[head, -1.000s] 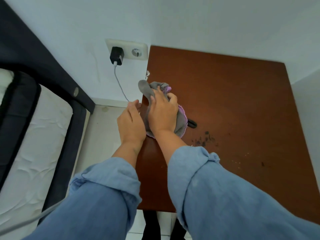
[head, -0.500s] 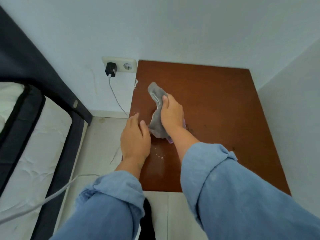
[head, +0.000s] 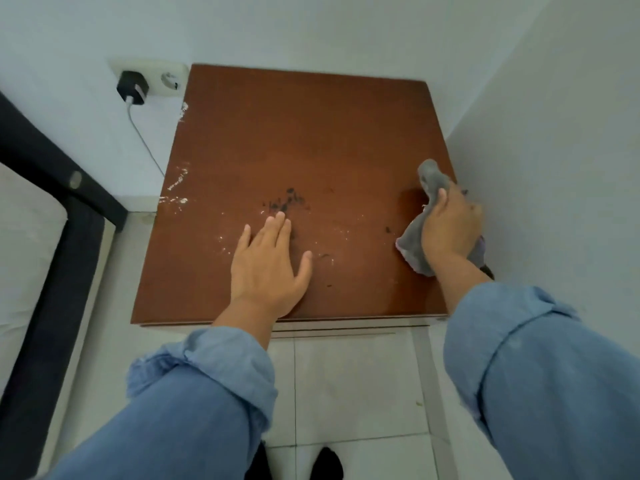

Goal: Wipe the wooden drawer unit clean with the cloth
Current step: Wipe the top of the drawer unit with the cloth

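Note:
The reddish-brown top of the wooden drawer unit (head: 311, 140) fills the middle of the view. Dark smudges (head: 287, 200) and white specks (head: 176, 188) mark its surface. My right hand (head: 450, 226) is shut on a bunched grey cloth (head: 414, 244) with a purple edge, pressed at the top's right edge beside the side wall. My left hand (head: 270, 265) lies flat and open on the wood near the front, fingertips just below the dark smudges.
A wall socket (head: 152, 77) with a black charger (head: 132, 87) and its cable sits left of the unit. A dark bed frame (head: 59, 209) with a white mattress stands at the far left. White walls close the back and right. Pale floor tiles (head: 346, 382) lie below.
My right hand has carried the cloth from the top's left side across to its right edge. My left hand has moved from the left edge onto the wood and spread flat.

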